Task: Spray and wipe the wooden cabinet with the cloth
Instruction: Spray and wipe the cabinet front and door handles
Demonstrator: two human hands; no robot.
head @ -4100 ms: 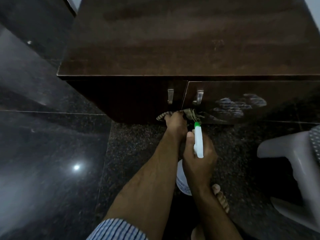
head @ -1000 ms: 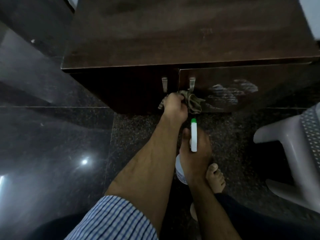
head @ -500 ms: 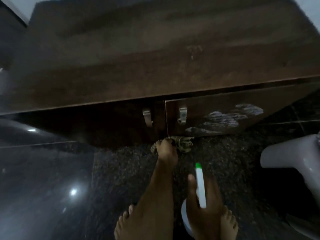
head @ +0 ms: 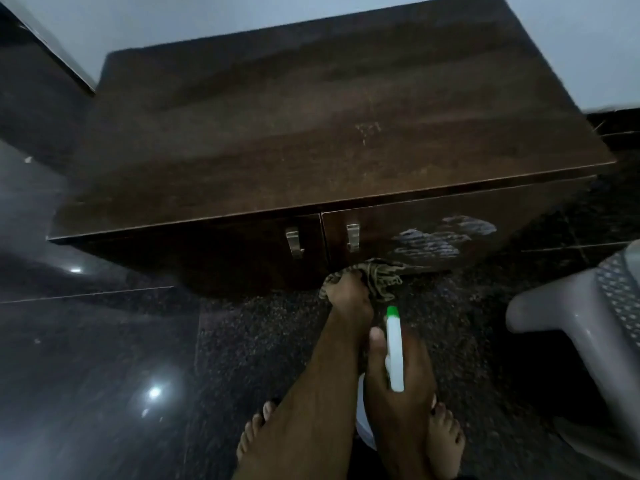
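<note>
Head cam, the only view: the left hand point(head: 349, 294) is curled around the bunched-up cloth point(head: 379, 280), holding it against the bottom edge of the right door point(head: 398, 251) on the wooden cabinet point(head: 311, 133), just below the door's metal handle point(head: 352, 237). A second ago the cloth was higher, right by that handle, so it's slid down; since half a second back it's barely shifted. The right hand point(head: 398, 386) keeps its grip on the spray bottle point(head: 394, 348), fingers wrapped round it, thumb along the side, green tip aimed at the cabinet and not touching it. The whitish streaky patch point(head: 440, 237) on the right door looks the same as before. More of the cabinet top and the pale wall point(head: 242, 19) shows now. Both bare feet point(head: 256, 431) are on the dark speckled floor point(head: 242, 341), and the grey plastic stool point(head: 561, 313) sits off to the right.
</note>
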